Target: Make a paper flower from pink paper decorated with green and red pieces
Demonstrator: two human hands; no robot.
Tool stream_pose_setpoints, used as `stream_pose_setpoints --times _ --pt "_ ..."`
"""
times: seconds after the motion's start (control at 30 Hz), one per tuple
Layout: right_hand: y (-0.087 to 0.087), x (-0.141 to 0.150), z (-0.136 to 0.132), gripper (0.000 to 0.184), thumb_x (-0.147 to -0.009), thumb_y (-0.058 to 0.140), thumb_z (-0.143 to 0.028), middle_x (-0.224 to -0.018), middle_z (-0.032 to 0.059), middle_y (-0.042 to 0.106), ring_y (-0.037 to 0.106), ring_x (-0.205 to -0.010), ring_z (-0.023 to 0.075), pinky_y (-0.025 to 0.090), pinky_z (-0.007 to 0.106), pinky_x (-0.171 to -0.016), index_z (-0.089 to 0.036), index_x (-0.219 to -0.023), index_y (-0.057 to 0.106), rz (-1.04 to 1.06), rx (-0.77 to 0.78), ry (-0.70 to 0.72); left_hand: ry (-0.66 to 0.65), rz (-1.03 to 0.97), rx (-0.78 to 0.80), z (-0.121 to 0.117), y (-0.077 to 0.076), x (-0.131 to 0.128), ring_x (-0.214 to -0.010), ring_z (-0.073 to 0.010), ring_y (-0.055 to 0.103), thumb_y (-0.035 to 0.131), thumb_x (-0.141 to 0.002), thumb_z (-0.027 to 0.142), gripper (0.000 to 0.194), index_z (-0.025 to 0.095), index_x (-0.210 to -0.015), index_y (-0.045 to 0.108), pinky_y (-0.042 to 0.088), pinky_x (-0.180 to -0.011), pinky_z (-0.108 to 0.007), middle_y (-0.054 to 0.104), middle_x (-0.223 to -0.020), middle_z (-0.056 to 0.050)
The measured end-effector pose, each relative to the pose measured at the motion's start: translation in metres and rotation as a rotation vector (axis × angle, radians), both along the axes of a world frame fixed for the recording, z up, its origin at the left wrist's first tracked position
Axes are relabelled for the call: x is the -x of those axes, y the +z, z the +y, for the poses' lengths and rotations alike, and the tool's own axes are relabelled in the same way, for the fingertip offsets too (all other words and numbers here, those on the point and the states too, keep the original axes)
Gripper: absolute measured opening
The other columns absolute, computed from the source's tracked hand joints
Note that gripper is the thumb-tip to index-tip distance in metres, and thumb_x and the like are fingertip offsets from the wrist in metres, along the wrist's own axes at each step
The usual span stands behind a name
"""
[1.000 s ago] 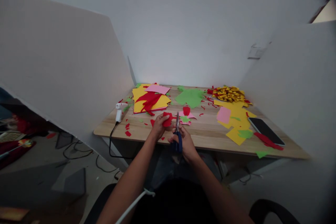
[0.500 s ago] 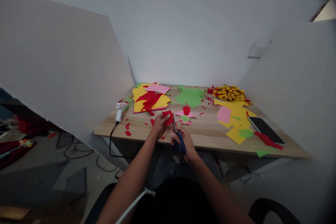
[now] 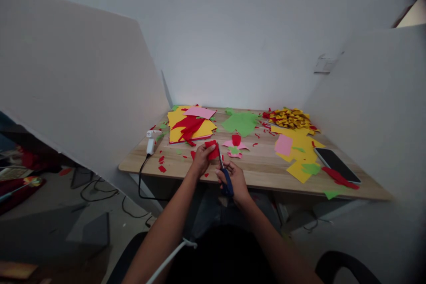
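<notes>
Between its thumb and fingers, my left hand [image 3: 201, 159] pinches a small red piece of felt or paper [image 3: 213, 151] above the table's front edge. My right hand [image 3: 234, 178] is closed round the dark blue handles of a pair of scissors [image 3: 226, 181]. The blades point up and away from me, right at the piece's right edge. Just beyond lie pink cut shapes [image 3: 241, 145] with a red piece [image 3: 236, 140] and a green piece [image 3: 234, 151] on them.
A white glue gun [image 3: 151, 144] with a black cord stands at the left. Yellow sheets [image 3: 175, 134] with red and pink pieces lie behind it. Green material [image 3: 244, 122] lies at the back, a yellow ruffled pile [image 3: 289, 118] back right. A phone or tablet [image 3: 337, 165] rests at the right.
The scissors' handles have come closer together, and the blades look more closed at the red piece. Both hands stay in nearly the same place.
</notes>
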State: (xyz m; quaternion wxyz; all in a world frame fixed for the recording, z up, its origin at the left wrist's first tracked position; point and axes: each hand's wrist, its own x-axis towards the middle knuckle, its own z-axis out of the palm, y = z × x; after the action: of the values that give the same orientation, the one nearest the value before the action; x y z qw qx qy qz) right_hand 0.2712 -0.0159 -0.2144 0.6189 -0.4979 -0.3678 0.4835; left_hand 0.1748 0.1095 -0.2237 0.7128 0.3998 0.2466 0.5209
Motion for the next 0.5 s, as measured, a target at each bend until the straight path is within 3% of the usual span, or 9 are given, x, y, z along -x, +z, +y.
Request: stream_pose_setpoints --times 0.17,0.33,0.5 --pt "-0.0002 -0.0002 0.0008 0.049 -0.057 0.091 -0.044 -0.074 -0.0033 0.062 0.052 -0.045 0.0077 0.044 0.021 -0.035 -0.019 -0.087 0.060 -0.003 0.009 0.004 -0.005 -0.006 0.001 0.0005 -0.0003 -0.0001 -0.060 -0.0102 0.059 0.094 -0.056 0.036 0.039 0.012 -0.080 0.073 0.047 -0.063 -0.023 0.070 -0.070 -0.002" --pt "0.0010 0.0002 0.0009 0.056 -0.058 0.092 -0.042 -0.070 -0.0077 0.060 0.055 -0.046 0.0075 0.047 0.019 -0.040 -0.021 -0.096 0.058 0.125 -0.021 0.001 0.001 -0.013 -0.001 0.0001 0.0013 -0.0001 -0.055 -0.0076 0.055 0.095 -0.055 0.035 0.039 0.012 -0.074 0.071 0.045 -0.057 -0.020 0.068 -0.065 0.000" --pt "0.0035 0.0009 -0.0033 0.058 -0.067 0.086 -0.056 -0.070 -0.0069 0.063 0.061 -0.048 0.0105 0.048 0.020 -0.041 -0.022 -0.102 0.054 0.247 -0.021 0.030 0.009 -0.017 0.003 -0.0001 0.0019 -0.0002 -0.055 -0.0082 0.057 0.094 -0.056 0.035 0.039 0.011 -0.078 0.072 0.047 -0.057 -0.021 0.069 -0.067 -0.001"
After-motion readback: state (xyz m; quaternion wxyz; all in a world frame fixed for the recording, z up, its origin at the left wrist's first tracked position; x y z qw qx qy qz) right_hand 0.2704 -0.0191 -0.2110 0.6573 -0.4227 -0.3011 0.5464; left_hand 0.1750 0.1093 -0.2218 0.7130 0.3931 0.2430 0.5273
